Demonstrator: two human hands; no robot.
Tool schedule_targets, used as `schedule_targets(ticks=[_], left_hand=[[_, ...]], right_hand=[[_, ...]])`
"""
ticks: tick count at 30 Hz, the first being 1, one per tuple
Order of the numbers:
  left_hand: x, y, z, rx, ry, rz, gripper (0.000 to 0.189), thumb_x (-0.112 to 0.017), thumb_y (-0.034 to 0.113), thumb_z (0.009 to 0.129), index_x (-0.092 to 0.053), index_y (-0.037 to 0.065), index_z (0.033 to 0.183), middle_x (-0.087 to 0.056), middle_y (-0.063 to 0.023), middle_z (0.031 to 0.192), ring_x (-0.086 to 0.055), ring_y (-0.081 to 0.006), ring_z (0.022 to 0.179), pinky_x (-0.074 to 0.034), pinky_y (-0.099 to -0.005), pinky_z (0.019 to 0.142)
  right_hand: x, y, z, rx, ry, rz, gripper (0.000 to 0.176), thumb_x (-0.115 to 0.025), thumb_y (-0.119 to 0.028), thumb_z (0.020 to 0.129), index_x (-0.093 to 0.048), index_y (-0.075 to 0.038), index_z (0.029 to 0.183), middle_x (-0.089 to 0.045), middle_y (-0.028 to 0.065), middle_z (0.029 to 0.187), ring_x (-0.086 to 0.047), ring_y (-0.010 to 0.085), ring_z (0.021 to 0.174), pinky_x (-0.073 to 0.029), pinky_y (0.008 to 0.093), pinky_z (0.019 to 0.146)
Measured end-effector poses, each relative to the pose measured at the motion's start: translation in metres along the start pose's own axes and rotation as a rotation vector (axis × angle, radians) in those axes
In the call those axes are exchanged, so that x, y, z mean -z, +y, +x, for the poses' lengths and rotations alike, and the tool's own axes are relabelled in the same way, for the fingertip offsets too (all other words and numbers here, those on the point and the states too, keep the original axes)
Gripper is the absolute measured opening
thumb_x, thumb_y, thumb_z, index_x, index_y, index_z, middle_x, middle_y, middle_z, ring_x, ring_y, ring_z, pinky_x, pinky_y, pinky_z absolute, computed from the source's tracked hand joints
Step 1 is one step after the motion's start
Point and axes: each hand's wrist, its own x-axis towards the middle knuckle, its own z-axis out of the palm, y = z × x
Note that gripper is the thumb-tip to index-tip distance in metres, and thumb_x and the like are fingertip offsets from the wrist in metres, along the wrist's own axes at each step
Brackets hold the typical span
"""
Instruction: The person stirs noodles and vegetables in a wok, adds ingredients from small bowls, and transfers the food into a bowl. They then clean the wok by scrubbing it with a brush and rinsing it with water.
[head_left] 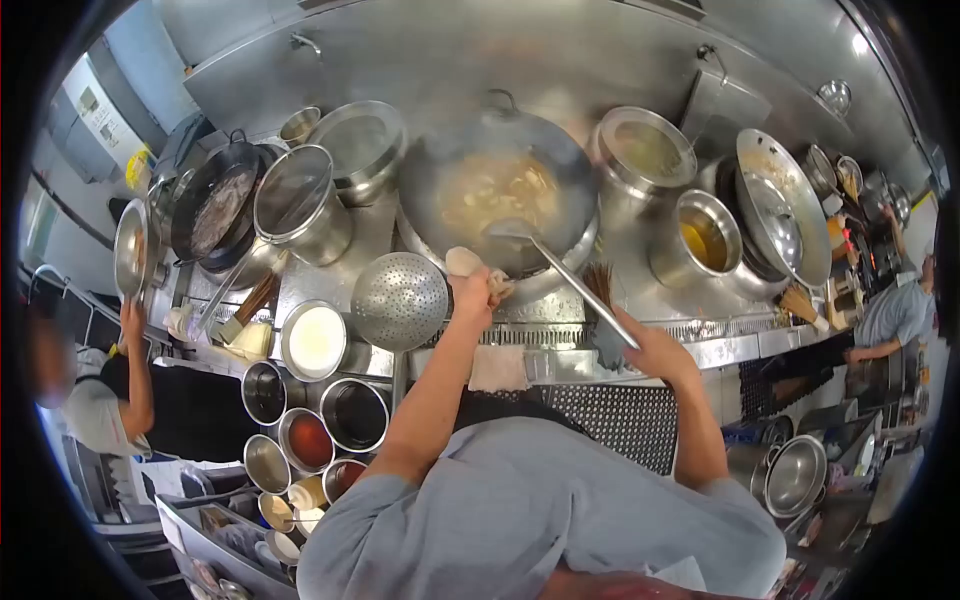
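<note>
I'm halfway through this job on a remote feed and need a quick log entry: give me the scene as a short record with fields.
Left hand: at the wok's near rim, gripping a pale bundle, perhaps a cloth
Right hand: holding a long-handled metal ladle, its head in the wok
Wok: pale pieces in cloudy liquid
Skimmer: perforated, left of the wok's near side
Right-side pot: yellowish liquid
Co-workers: one far left, one far right
</note>
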Motion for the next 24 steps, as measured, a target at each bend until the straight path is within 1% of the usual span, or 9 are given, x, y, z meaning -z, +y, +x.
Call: schedule_targets(ticks=[2, 5, 6, 7, 9, 13, 16, 20, 24], left_hand=[[0.002, 0.001, 0.011, 0.026, -0.085, -0.1, 0.015, -0.053, 0.013, 0.086, -0.049, 0.002, 0.096, -0.06, -0.0125, 0.081, -0.059, -0.0197, 0.057, -0.037, -0.0235, 0.037], [-0.019, 0.054, 0.02, -0.159, -0.078, -0.073, 0.013, -0.053, 0.011, 0.086, -0.049, 0.001, 0.095, -0.06, -0.0119, 0.079, -0.058, -0.0186, 0.054, -0.036, -0.0232, 0.036], [-0.014, 0.052, 0.024, -0.195, -0.151, -0.035, 0.014, -0.052, 0.01, 0.086, -0.049, 0.001, 0.095, -0.06, -0.0114, 0.08, -0.059, -0.0184, 0.054, -0.037, -0.0232, 0.036], [-0.013, 0.047, 0.037, -0.193, -0.152, -0.032, 0.014, -0.052, 0.01, 0.086, -0.049, 0.001, 0.095, -0.06, -0.0114, 0.08, -0.059, -0.0184, 0.054, -0.037, -0.0232, 0.036], [-0.01, 0.034, 0.06, -0.19, -0.202, -0.041, 0.038, -0.056, 0.011, 0.084, -0.034, -0.002, 0.112, -0.055, -0.0166, 0.093, -0.06, -0.0201, 0.058, -0.038, -0.0261, 0.034], [-0.02, 0.037, 0.035, -0.189, -0.098, 0.007, 0.049, -0.056, 0.012, 0.082, -0.026, 0.001, 0.119, -0.051, -0.0165, 0.1, -0.059, -0.0194, 0.062, -0.039, -0.0269, 0.036], [-0.013, 0.029, 0.05, -0.199, -0.084, -0.025, 0.048, -0.057, 0.012, 0.08, -0.029, 0.001, 0.117, -0.05, -0.0163, 0.101, -0.057, -0.0187, 0.062, -0.04, -0.0273, 0.038], [-0.016, 0.031, 0.046, -0.214, -0.092, -0.004, 0.048, -0.058, 0.012, 0.08, -0.029, 0.001, 0.116, -0.05, -0.0162, 0.1, -0.056, -0.0184, 0.061, -0.04, -0.0274, 0.039], [-0.012, 0.025, 0.061, -0.248, -0.111, 0.003, 0.045, -0.058, 0.012, 0.08, -0.03, 0.001, 0.114, -0.051, -0.0159, 0.098, -0.055, -0.0175, 0.059, -0.039, -0.0278, 0.039]], right_hand=[[-0.013, -0.012, 0.032, -0.213, -0.01, 0.092, 0.073, -0.057, -0.016, 0.081, -0.028, -0.017, 0.149, -0.057, 0.0316, 0.118, -0.059, 0.0428, 0.107, -0.044, 0.0417, 0.095], [-0.046, -0.014, 0.112, 0.009, 0.466, 0.105, 0.07, -0.054, -0.016, 0.082, -0.03, -0.017, 0.148, -0.06, 0.03, 0.113, -0.063, 0.0447, 0.095, -0.048, 0.0434, 0.086], [-0.052, -0.015, 0.124, -0.044, 0.511, 0.15, 0.07, -0.052, -0.015, 0.083, -0.028, -0.012, 0.148, -0.062, 0.0316, 0.105, -0.065, 0.0449, 0.085, -0.051, 0.0436, 0.078], [-0.043, -0.028, 0.132, -0.047, 0.511, 0.152, 0.07, -0.052, -0.015, 0.083, -0.028, -0.012, 0.148, -0.062, 0.0316, 0.105, -0.065, 0.0449, 0.085, -0.051, 0.0436, 0.078], [-0.026, -0.059, 0.14, -0.265, 0.425, 0.342, 0.069, -0.052, -0.012, 0.084, -0.027, -0.007, 0.148, -0.064, 0.0235, 0.088, -0.061, 0.0255, 0.059, -0.05, 0.0362, 0.058], [-0.03, -0.059, 0.167, -0.174, 0.298, 0.63, 0.07, -0.053, -0.014, 0.084, -0.025, -0.003, 0.147, -0.063, 0.0192, 0.08, -0.06, 0.0238, 0.054, -0.049, 0.0366, 0.052], [-0.013, -0.067, 0.153, -0.119, 0.02, 1.138, 0.066, -0.052, -0.003, 0.08, -0.033, -0.003, 0.144, -0.05, 0.0026, 0.065, -0.044, 0.0111, 0.043, -0.039, 0.027, 0.041], [0.014, -0.061, 0.164, -0.018, 0.249, 0.683, 0.065, -0.051, -0.004, 0.079, -0.035, -0.001, 0.142, -0.053, 0.0065, 0.065, -0.049, 0.0143, 0.045, -0.042, 0.0312, 0.042], [0.001, -0.049, 0.191, -0.11, 0.358, 0.476, 0.061, -0.051, -0.005, 0.081, -0.034, 0.005, 0.139, -0.058, 0.0126, 0.071, -0.054, 0.0205, 0.047, -0.047, 0.0356, 0.047]])
